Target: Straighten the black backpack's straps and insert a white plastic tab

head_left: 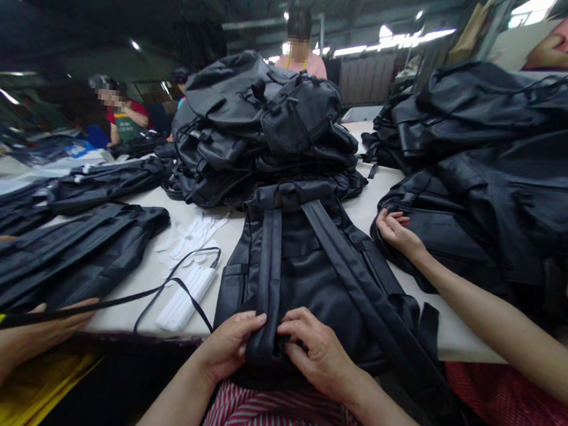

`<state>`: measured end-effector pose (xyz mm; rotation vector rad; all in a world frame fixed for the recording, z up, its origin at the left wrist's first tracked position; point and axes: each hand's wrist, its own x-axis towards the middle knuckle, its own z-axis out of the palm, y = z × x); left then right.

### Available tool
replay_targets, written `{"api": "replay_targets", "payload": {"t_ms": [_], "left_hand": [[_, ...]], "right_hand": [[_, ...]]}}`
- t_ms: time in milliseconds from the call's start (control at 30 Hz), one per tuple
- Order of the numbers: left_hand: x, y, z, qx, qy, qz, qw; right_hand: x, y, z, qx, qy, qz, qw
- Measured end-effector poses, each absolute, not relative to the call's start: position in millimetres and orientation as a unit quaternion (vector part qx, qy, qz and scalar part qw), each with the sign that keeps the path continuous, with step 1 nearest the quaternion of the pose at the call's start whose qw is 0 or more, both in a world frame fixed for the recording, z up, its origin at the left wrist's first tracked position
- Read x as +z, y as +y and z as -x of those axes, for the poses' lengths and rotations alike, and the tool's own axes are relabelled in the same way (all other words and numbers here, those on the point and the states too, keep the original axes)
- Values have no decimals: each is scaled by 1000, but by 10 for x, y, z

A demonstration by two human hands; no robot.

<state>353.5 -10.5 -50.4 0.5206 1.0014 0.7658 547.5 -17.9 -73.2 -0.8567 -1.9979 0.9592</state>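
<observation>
Left fingers (257, 320): pinching strap (270, 272) | right fingers (297, 328): curled beside it, grip unclear | backpack (317, 286): beneath, ahead

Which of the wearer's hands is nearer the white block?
Left. The left hand holds the strap to the right of the white block; the right hand is farther right, across the strap.

1. A factory-style bag workshop is indicated by the many near-identical black bags (267, 124) heaped high on a pale worktop (467, 338).
2. More black bags are spread along the left side and piled at the right.
3. White scraps (194, 234) are strewn between bags.
4. Places near the bags are taken by several people (318, 67), and a green apron (128, 130) is worn by one in the left background.
5. Overhead, a high, dark roof (354, 9) is lit by bright strip lights (431, 36).
</observation>
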Motion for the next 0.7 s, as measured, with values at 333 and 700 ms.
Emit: {"api": "replay_targets", "payload": {"t_ms": [333, 700], "left_hand": [[-469, -108, -3587, 359, 468, -229, 774], [-536, -163, -3606, 392, 525, -232, 720]], "right_hand": [[-828, -194, -5444, 248, -849, 353, 306], [-804, -289, -5410, 90, -868, 335, 354]]}}
